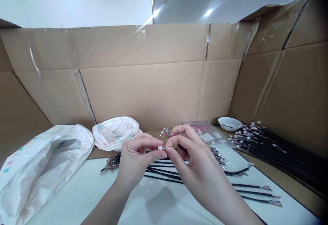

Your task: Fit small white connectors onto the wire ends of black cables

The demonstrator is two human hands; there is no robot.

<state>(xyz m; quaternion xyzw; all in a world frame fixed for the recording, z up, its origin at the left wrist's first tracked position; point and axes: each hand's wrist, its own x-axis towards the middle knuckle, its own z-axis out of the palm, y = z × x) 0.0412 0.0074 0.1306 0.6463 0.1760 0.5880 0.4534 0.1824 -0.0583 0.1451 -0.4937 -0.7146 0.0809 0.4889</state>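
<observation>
My left hand [139,156] pinches a small white connector housing [160,147] between thumb and forefinger. Close against it, my right hand [186,149] has its thumb and forefinger pressed together on a thin wire, mostly covered by the fingertips. Loose wire ends [165,132] with metal tips fan out above the right hand's fingers; they appear to belong to the same cable. Below both hands, several black cables [164,173] lie across the white tabletop, their stripped coloured wires at either end.
Two white plastic bags [69,139] [115,132] sit at left. Behind the right hand are a clear bag [211,134] with white pieces and a white bowl [230,123] of small dark parts. A bundle of black cables [287,153] with white connectors lies right. Cardboard walls [143,91] surround the table.
</observation>
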